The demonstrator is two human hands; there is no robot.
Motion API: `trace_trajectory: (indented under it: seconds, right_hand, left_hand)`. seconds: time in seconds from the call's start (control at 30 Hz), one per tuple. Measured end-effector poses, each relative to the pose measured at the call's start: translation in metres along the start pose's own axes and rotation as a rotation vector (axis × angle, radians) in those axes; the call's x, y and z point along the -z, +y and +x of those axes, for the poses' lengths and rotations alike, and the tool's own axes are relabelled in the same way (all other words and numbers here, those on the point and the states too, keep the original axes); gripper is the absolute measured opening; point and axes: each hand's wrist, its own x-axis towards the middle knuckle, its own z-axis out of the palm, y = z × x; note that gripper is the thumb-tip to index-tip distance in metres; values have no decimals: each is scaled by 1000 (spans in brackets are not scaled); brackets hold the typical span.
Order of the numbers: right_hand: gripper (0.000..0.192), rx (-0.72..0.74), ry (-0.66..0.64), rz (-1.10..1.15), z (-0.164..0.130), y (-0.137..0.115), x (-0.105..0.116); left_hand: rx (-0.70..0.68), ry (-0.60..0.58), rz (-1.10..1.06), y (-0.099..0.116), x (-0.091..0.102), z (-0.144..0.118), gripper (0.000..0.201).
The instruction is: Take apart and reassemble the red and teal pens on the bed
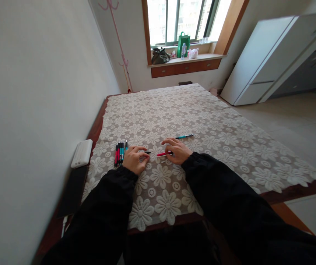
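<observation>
Between the fingers of my right hand is a pink pen barrel, lying nearly level just above or on the tablecloth. A thin pale pen refill runs from the barrel's left end to my left hand, whose thumb and fingertips are closed on it. A small black pen part shows by the left fingertips; whether they touch it I cannot tell. Left of that hand, several pens in pink and blue with black ends lie side by side. Beyond my right hand lies a blue pen.
A lace flower tablecloth covers the dark wooden table. Along the left edge by the wall are a white box-shaped device, a black flat object and a white cable. A window sill with bags and a white fridge stand beyond.
</observation>
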Motion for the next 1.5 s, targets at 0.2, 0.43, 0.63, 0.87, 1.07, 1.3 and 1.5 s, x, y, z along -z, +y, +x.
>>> trace_trajectory:
  seconds: [0.2, 0.43, 0.63, 0.87, 1.07, 1.3, 1.5]
  right_hand:
    - [8, 6, 2, 21, 1, -1, -1]
    - [7, 65, 38, 33, 1, -1, -5]
    - [6, 65, 48, 16, 2, -5, -3]
    - [6, 78, 60, 33, 3, -6, -1]
    - [5, 96, 56, 40, 2, -5, -3]
    - [21, 33, 54, 61, 1, -8, 1]
    - [48, -19, 101, 67, 2, -9, 2]
  left_hand:
    - [-40, 7, -34, 0, -1, 1, 11]
    - [-171, 47, -110, -1, -4, 2, 13]
    - [-83, 4, -94, -2, -3, 1, 13]
    - [-189, -29, -94, -1, -1, 2, 20]
    - [-186, -26, -70, -1, -2, 1, 18]
    - [-49, 37, -30, 3, 2, 2, 10]
    - [44, 76, -13, 4, 6, 2, 9]
